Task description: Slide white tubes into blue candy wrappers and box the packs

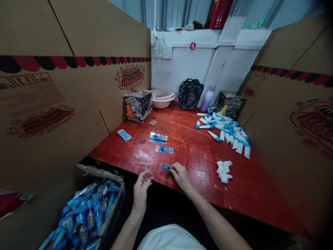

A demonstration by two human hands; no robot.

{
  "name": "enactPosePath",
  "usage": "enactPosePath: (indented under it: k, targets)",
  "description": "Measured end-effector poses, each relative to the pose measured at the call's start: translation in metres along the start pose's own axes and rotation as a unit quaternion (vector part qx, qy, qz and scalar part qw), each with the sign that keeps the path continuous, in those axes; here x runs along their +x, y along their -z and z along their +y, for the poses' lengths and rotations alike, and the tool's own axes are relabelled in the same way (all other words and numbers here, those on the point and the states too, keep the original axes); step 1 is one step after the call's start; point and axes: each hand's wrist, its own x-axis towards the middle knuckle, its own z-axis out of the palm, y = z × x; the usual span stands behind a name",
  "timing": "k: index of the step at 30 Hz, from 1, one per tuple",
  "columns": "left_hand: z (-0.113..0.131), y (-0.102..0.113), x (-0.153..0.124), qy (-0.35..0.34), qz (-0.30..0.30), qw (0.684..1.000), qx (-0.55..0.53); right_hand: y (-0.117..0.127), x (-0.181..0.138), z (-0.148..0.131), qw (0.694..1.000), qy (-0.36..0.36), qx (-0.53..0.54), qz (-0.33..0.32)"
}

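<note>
Packet (165, 167) near front edge of table (189, 139), one end in R hand (180, 176), thumb & fingers pinched; prob. thin film, too blurred to be sure. L hand (142, 185) half open, nothing in it, by same edge. Risk: one-end grip w/o L support, could twist, slip off edge.

Just 1 cam here, worn on the head, looking forward and kinda down over the white shirt (170, 239) at the bottom edge. The left hand (142, 184) and right hand (180, 175) are pretty close to it, the red table (192, 156) stretches out past them, and the white wall (187, 66) faces it from farther back. Wide enough to catch cardboard panels (88, 83) on either side.
</note>
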Motion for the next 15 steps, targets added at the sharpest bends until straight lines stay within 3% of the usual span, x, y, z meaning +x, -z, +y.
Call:
enactPosePath:
  k: [2,4,6,8,10,12,15]
  targets:
    - [0.0,-0.005,-0.003,0.032,-0.033,0.999,-0.013,0.006,-0.005,-0.004,0.974,-0.077,0.21,-0.035]
    - [0.001,-0.02,-0.003,0.061,-0.098,0.993,-0.025,0.012,-0.011,-0.012,0.913,-0.142,0.373,-0.082]
    - [0.003,-0.042,0.001,0.079,-0.151,0.985,-0.034,0.02,-0.018,-0.021,0.86,-0.183,0.465,-0.105]
    - [0.003,-0.065,0.006,0.074,-0.162,0.983,-0.045,0.028,-0.023,-0.028,0.832,-0.199,0.51,-0.085]
    - [0.0,-0.084,0.011,0.057,-0.143,0.987,-0.054,0.036,-0.026,-0.028,0.826,-0.194,0.527,-0.044]
    - [-0.004,-0.097,0.016,0.045,-0.129,0.989,-0.059,0.042,-0.026,-0.021,0.838,-0.182,0.514,-0.009]
    - [-0.01,-0.11,0.026,0.091,-0.164,0.979,-0.073,0.045,-0.02,-0.001,0.864,-0.18,0.47,0.024]
